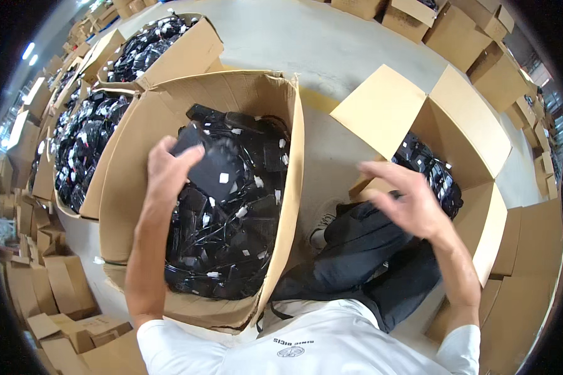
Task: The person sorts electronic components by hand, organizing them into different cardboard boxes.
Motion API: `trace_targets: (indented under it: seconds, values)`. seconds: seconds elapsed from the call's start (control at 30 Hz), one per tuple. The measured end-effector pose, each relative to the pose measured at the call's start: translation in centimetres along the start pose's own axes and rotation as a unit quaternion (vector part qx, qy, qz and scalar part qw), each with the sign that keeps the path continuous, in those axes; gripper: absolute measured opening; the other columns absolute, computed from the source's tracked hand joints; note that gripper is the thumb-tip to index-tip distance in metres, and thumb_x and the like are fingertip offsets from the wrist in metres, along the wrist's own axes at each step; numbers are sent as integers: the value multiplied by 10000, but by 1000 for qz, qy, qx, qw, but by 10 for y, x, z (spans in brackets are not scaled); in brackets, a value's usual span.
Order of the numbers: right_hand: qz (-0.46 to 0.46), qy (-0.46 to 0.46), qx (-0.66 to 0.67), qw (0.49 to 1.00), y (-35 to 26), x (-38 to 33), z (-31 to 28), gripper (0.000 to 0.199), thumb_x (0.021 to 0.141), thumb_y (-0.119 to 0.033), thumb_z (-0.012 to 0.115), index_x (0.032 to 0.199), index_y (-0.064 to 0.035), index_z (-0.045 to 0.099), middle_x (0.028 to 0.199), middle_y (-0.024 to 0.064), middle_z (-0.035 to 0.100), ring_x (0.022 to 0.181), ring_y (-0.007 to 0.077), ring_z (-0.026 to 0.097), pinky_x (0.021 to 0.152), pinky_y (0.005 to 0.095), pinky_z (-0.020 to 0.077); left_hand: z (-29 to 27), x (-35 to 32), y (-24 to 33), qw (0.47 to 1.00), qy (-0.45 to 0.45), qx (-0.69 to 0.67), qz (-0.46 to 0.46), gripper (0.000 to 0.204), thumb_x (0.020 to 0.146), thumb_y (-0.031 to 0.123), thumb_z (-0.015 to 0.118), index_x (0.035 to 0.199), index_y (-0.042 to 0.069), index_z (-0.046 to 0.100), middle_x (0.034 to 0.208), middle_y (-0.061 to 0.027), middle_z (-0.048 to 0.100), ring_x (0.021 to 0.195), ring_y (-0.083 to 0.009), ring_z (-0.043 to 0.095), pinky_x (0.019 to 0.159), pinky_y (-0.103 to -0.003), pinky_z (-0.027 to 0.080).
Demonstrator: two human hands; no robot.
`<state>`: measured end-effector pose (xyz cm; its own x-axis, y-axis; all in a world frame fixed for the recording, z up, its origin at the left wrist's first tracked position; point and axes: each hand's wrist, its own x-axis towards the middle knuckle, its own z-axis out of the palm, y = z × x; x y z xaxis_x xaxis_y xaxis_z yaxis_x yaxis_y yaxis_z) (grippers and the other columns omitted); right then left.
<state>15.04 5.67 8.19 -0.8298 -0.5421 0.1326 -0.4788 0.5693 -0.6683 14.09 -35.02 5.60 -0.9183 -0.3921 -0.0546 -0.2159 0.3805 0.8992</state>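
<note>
The left hand (167, 167), at nine o'clock, has its grip closed on a flat black piece (207, 170) over a big box (130, 187) full of black parts. The right hand (413, 203), at three o'clock, is spread wide (nothing in it). Lifting seems underway; next needs a steady hold. Another box (450, 134), at three, has black bundles (441, 181).

- A warehouse or factory storage floor.
- Large open cardboard boxes (283, 244), heaped with black cabled parts (231, 250), stand straight on the smooth grey floor (275, 44).
- A yellow band (319, 100) crosses that floor.
- More brown cartons (458, 42) crowd the far side and both edges, some stacked.
- Bright strip lights (29, 51) glow at upper left, probably on a high ceiling, though the rim is warped.
</note>
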Motion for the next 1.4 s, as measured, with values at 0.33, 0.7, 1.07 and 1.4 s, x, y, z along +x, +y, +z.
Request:
trace_targets:
  seconds: [0.33,0.7,1.07,1.4]
  values:
    - [-270,224,-198,915,-43,63,82,592,772,-96,714,1349,-60,584,1276,256,608,1006,341,681,816,416,589,22,-57,28,872,-272,-406,-18,480,1043,403,485,1191,-42,588,1065,-124,695,912,-201,701,808,-389,604]
    - [-137,213,79,964,-25,26,70,431,849,-42,777,1249,0,621,1262,156,626,1137,248,618,955,310,496,67,-103,-151,683,-382,503,367,416,669,278,834,956,59,626,982,-116,621,919,-299,655,777,-440,543]
    - [31,215,465,858,-32,7,62,401,1036,-290,584,1281,28,575,1171,67,666,1063,148,612,964,330,512,-8,-70,41,912,-204,-322,155,314,1007,153,587,1262,-26,555,1199,-98,652,1106,-179,622,992,-340,486]
    - [25,216,445,869,-43,-25,56,562,912,-322,734,1269,26,474,1149,76,582,1068,143,544,987,343,458,93,-95,81,930,-164,-160,287,672,1007,345,628,1466,-83,388,1342,-128,559,1222,-167,519,1077,-325,392]
